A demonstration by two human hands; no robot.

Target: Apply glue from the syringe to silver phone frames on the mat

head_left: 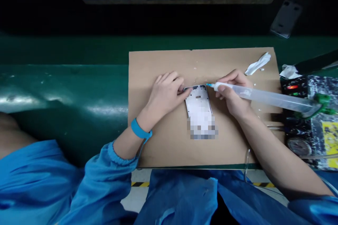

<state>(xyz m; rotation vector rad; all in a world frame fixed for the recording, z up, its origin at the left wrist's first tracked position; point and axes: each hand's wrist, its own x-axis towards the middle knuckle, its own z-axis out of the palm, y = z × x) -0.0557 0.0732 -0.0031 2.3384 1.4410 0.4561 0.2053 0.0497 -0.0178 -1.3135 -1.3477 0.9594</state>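
A pale phone-shaped frame (pixel 198 103) lies on a sheet of brown cardboard (pixel 158 144); its lower part is pixelated. My left hand (pixel 167 93) rests at its upper left corner, thumb on the top edge and the other fingers bent on the cardboard. In my right hand (pixel 235 93) is a long translucent syringe (pixel 277 99), gripped near its front end. The syringe's blue tip touches or nearly touches the frame's upper right corner. A green fitting (pixel 322 102) caps its rear end. A blue band circles my left wrist.
Crumpled white tissue (pixel 258 64) lies at the cardboard's upper right. A box with a red display and a gauge (pixel 298 146) stands at the right, with clear tubing beside it. Another phone-shaped piece (pixel 286 19) is at the back right. A person's blue sleeve shows at the far left.
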